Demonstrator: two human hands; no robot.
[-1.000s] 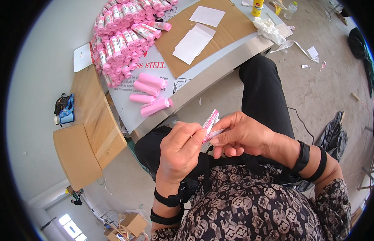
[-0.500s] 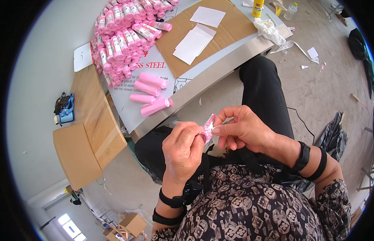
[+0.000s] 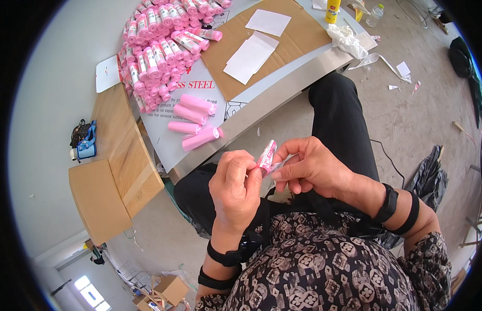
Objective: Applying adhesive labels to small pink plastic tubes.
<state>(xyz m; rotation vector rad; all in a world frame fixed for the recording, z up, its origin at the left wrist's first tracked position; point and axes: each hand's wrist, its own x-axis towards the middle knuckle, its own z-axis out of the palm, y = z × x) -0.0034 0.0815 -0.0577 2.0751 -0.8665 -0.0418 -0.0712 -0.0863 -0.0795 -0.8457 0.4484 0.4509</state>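
Over my lap, my left hand (image 3: 235, 179) is closed round the lower end of a small pink roll (image 3: 267, 155) wrapped in a white-and-pink printed label. The roll looks like rolled plastic film and tilts up toward the right. Beside it, my right hand (image 3: 305, 168) pinches a whitish flap (image 3: 276, 166), apparently the label's loose edge, between thumb and fingers. On the table's near corner lie several plain pink rolls (image 3: 199, 139) without labels. Behind them rises a large heap of labelled pink rolls (image 3: 163, 57).
A brown cardboard sheet (image 3: 220, 72) on the table (image 3: 168, 150) bears white paper slips (image 3: 251, 57). A yellow glue bottle (image 3: 332, 10) and crumpled white plastic (image 3: 347, 41) sit at the far right. Left stands a wooden surface (image 3: 114, 119) with a cardboard box (image 3: 98, 199). Paper scraps litter the floor.
The roll has turned slightly in my left hand and stands a little higher. More of the whitish flap shows between it and my right fingers, which have shifted slightly down.
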